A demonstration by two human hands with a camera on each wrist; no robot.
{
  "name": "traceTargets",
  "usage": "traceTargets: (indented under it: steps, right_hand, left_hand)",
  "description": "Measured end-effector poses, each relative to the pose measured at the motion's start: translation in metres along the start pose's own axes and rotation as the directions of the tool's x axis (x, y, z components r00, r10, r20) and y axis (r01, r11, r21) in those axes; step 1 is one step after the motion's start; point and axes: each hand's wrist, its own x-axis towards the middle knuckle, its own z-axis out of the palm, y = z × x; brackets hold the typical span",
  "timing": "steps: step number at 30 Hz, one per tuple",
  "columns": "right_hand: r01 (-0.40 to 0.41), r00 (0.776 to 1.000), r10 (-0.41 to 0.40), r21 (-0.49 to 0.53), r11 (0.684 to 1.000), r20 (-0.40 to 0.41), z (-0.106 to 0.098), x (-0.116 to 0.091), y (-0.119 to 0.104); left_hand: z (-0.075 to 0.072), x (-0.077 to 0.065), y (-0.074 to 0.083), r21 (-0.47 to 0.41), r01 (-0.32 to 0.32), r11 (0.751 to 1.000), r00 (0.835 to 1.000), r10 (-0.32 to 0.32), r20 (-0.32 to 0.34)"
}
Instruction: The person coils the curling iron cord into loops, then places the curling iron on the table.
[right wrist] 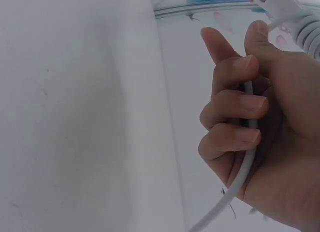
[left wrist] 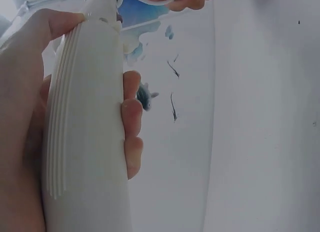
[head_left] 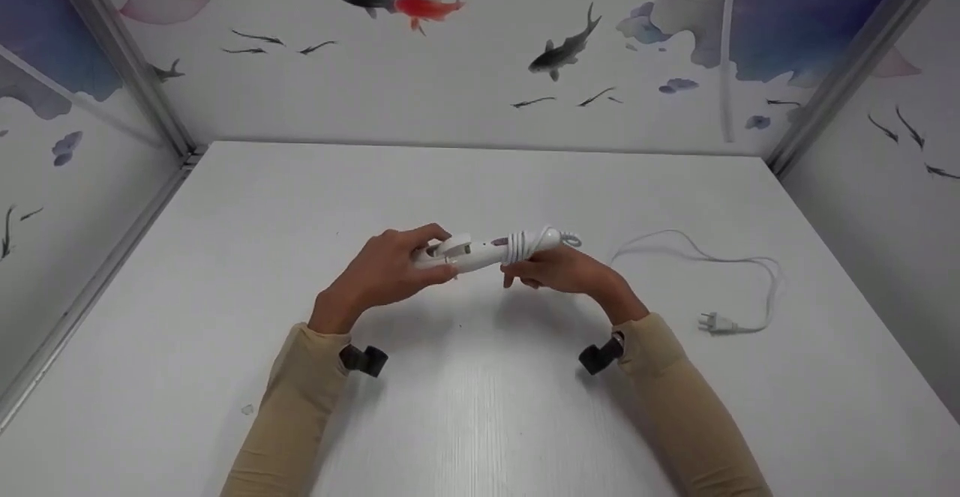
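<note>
A white hair iron (head_left: 480, 257) is held up over the table, slanting slightly. My left hand (head_left: 386, 268) grips its wider end, thumb on one side and fingers round the other; the left wrist view shows the ribbed body (left wrist: 92, 117) in that grasp. Several turns of white power cord (head_left: 517, 247) are wound round the narrower end. At that end is my right hand (head_left: 566, 268), close below the coils. In the right wrist view, its curled fingers hold a length of the cord (right wrist: 240, 179) against the palm, while the forefinger and thumb stick out.
The loose cord (head_left: 697, 257) trails over the right side of the white table (head_left: 480, 407), ending in a two-pin plug (head_left: 718, 323). Patterned panels (head_left: 465, 92) enclose the back and sides. A small clear scrap (head_left: 247, 409) lies near my left sleeve.
</note>
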Motion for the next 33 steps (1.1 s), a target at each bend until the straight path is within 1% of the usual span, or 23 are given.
traceTargets:
  steps: [1,3,5,6,7,9,10,11,13,14,15,17,20,25,29,33]
  right_hand:
    - [0.036,0.999,-0.037,0.066,0.997,0.006,-0.001,0.000,0.003]
    - [0.109,0.994,-0.112,0.185,0.977,0.009,-0.005,0.000,0.007]
    - [0.157,0.987,-0.159,0.238,0.958,-0.009,-0.009,-0.002,0.008]
    - [0.166,0.986,-0.164,0.244,0.955,-0.029,-0.011,-0.003,0.008]
    - [0.165,0.986,-0.156,0.215,0.962,-0.056,-0.013,-0.004,0.008]
    - [0.108,0.990,-0.090,0.164,0.981,-0.111,-0.015,-0.007,0.005]
    - [0.064,0.989,-0.048,0.117,0.991,-0.141,-0.017,-0.009,0.003]
    - [0.017,0.987,-0.002,0.092,0.996,-0.161,-0.018,-0.010,0.002]
    - [-0.074,0.980,0.078,0.030,0.997,-0.185,-0.020,-0.013,-0.002]
    - [-0.105,0.977,0.100,-0.015,0.994,-0.188,-0.021,-0.014,-0.003]
    - [-0.125,0.976,0.110,-0.067,0.990,-0.188,-0.022,-0.015,-0.005]
    - [-0.147,0.975,0.122,-0.131,0.980,-0.185,-0.023,-0.016,-0.010]
    - [-0.161,0.971,0.122,-0.188,0.969,-0.204,-0.025,-0.018,-0.019]
    - [-0.187,0.955,0.134,-0.186,0.965,-0.263,-0.026,-0.024,-0.033]
    - [-0.202,0.952,0.146,-0.197,0.959,-0.269,-0.021,-0.026,-0.040]
    - [-0.243,0.938,0.172,-0.219,0.945,-0.301,-0.013,-0.026,-0.047]
  left_hand:
    - [0.001,0.000,0.000,0.003,-0.006,1.000,1.000,0.006,0.016]
    - [0.003,0.001,0.000,0.001,-0.016,1.000,0.999,0.016,0.047]
    - [0.006,0.001,0.001,-0.003,-0.020,1.000,0.997,0.020,0.070]
    - [0.007,0.001,0.001,-0.008,-0.018,1.000,0.997,0.019,0.080]
    - [0.008,0.001,0.001,-0.014,-0.016,1.000,0.996,0.017,0.089]
    - [0.010,0.001,0.002,-0.022,-0.013,1.000,0.994,0.016,0.109]
    - [0.010,0.001,0.003,-0.022,-0.019,1.000,0.992,0.021,0.122]
    - [0.011,0.001,0.004,-0.018,-0.027,0.999,0.990,0.029,0.137]
    - [0.013,0.002,0.005,0.009,-0.053,0.999,0.985,0.051,0.164]
    - [0.014,0.003,0.006,0.028,-0.070,0.997,0.982,0.064,0.177]
    - [0.015,0.004,0.006,0.048,-0.086,0.995,0.980,0.076,0.186]
    - [0.016,0.005,0.007,0.089,-0.110,0.990,0.976,0.091,0.197]
    - [0.017,0.006,0.008,0.137,-0.131,0.982,0.977,0.104,0.188]
    - [0.017,0.004,0.010,0.180,-0.150,0.972,0.980,0.122,0.156]
    - [0.022,0.004,0.011,0.203,-0.171,0.964,0.977,0.138,0.166]
    - [0.029,0.006,0.010,0.233,-0.196,0.953,0.972,0.158,0.171]
